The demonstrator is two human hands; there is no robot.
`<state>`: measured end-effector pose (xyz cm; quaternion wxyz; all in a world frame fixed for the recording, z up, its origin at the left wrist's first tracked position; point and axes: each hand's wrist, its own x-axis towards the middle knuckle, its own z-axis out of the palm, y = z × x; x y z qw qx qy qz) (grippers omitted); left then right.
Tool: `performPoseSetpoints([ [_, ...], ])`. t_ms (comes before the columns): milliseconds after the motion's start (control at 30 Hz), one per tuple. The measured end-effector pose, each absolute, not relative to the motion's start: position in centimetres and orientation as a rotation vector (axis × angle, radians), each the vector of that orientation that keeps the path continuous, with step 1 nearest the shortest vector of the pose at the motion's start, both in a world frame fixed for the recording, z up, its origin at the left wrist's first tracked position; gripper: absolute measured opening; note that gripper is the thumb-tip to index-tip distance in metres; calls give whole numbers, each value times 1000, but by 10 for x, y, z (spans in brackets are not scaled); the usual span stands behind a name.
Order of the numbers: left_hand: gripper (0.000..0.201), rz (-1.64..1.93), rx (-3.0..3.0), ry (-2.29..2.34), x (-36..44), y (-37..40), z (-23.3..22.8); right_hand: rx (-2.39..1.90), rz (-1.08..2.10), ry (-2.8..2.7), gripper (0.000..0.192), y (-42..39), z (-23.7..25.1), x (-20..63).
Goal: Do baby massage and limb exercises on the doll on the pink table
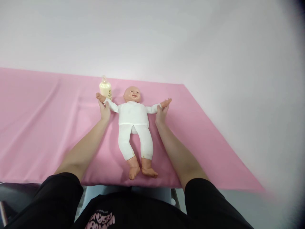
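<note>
A baby doll with a white cloth body lies on its back on the pink cover, head toward the wall and feet toward me. Its two arms are stretched out to the sides. My left hand is closed around the doll's arm on the left, near its wrist. On the other side my right hand grips the other arm close to the doll's hand. Just behind the doll's left-side hand stands a pump bottle of pale yellow liquid, partly hidden by that hand.
A white wall rises directly behind the pink-covered table. The table's right edge slants toward me on the right. Part of a light blue surface shows below the front edge, near my body.
</note>
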<state>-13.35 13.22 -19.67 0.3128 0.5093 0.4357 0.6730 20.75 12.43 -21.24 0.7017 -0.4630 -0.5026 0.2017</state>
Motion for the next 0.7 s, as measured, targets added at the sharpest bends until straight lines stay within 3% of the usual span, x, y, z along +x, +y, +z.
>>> performPoseSetpoints([
  [100,68,1759,1543,1185,-122,122,-191,-1020,415,-1270,82,112,-201,195],
  [300,47,1292,2263,1158,-108,115,-188,-1049,333,-1756,50,103,-196,178],
  [433,52,1159,2432,1237,-104,115,-186,-1045,273,-1873,53,105,-197,176],
  [567,49,1210,2414,1305,-106,115,-189,-1047,280,-1769,50,104,-198,176],
  [700,54,1548,2112,1302,-112,119,-194,-995,390,-1485,60,107,-199,180],
])
